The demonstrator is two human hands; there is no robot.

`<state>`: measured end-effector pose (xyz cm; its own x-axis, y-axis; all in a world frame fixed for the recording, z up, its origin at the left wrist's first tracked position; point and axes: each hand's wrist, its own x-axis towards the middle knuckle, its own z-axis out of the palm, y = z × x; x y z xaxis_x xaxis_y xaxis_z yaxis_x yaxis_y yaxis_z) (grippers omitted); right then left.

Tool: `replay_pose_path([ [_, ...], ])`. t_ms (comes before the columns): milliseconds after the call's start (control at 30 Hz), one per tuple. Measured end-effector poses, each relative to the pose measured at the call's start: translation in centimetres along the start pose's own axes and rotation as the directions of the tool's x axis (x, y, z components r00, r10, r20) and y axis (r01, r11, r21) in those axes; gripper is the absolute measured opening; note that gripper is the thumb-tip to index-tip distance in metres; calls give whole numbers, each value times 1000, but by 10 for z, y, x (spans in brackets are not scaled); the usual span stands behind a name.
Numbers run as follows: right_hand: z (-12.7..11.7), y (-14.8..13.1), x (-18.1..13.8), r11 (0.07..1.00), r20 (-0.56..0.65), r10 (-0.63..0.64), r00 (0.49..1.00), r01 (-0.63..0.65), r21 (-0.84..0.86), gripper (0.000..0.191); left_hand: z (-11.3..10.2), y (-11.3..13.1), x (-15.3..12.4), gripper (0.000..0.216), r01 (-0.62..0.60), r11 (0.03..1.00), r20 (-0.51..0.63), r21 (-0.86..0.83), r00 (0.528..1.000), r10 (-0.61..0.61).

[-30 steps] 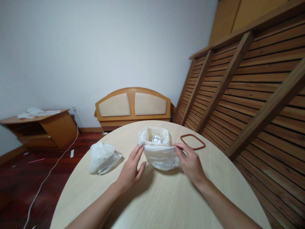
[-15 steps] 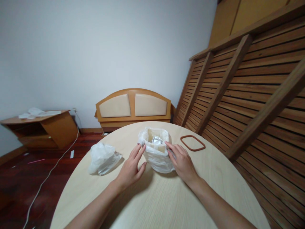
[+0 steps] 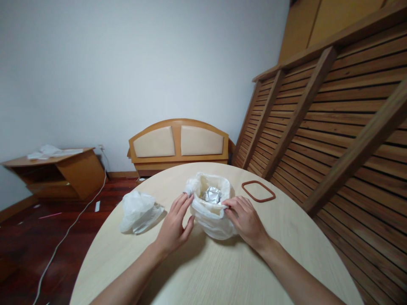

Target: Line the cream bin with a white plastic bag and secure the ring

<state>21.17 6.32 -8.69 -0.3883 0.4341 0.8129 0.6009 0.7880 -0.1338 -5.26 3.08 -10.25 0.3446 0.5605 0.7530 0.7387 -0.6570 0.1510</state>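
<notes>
A small bin-like container lined with a white plastic bag (image 3: 213, 224) stands on the round table, its mouth facing up and the bag folded over the rim. Crumpled silver foil (image 3: 213, 195) shows inside. My right hand (image 3: 248, 220) pinches the bag's edge at the near right of the rim. At the left side my left hand (image 3: 176, 222) rests its fingertips against a bunched part of the bag, thumb apart from the fingers. The container under the bag is mostly hidden.
A crumpled white plastic bag (image 3: 139, 212) lies left on the pale round table (image 3: 280, 262). To the right lies a brown rounded frame (image 3: 258, 200). Beyond are a headboard (image 3: 178, 144), a low cabinet (image 3: 76, 173) and a leaning slatted wooden panel (image 3: 318, 127).
The lined container has come slightly nearer and tipped toward me, so more of its inside and the foil shows. My right fingers have closed on the bag's edge.
</notes>
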Motion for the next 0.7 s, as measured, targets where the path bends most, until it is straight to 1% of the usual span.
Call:
replay_pose_path([
  [100, -5, -2, 1, 998, 0, -37, 999, 37, 57, 10, -2, 1, 0, 59, 39, 999, -65, 0, 997, -39],
  [167, -8, -4, 2, 993, 11, -66, 998, 65, 100, 11, -4, 2, 1, 58, 41, 999, -81, -9, 996, -42],
  [300, -16, -7, 5, 979, 15, -143, 990, 140, 151, 11, -7, 5, 2, 50, -32, 999, -84, -22, 996, 30],
  [400, -21, -7, 7, 968, -35, -184, 982, 187, 169, 10, -10, 8, 3, 42, -87, 996, -96, -32, 992, 83],
  [467, -25, -6, 7, 969, -99, -173, 980, 187, 162, 9, -11, 10, 4, 37, -113, 993, -106, -30, 988, 109],
  [567, -28, -4, 8, 979, -183, -121, 976, 147, 139, 10, -12, 10, 7, 31, -170, 985, -136, -4, 976, 168],
  [633, -28, -4, 8, 984, -205, -95, 974, 123, 126, 12, -14, 11, 9, 29, -211, 977, -164, 20, 964, 211],
  [700, -28, -5, 8, 985, -203, -99, 974, 124, 117, 13, -15, 11, 10, 27, -234, 971, -179, 46, 955, 238],
])
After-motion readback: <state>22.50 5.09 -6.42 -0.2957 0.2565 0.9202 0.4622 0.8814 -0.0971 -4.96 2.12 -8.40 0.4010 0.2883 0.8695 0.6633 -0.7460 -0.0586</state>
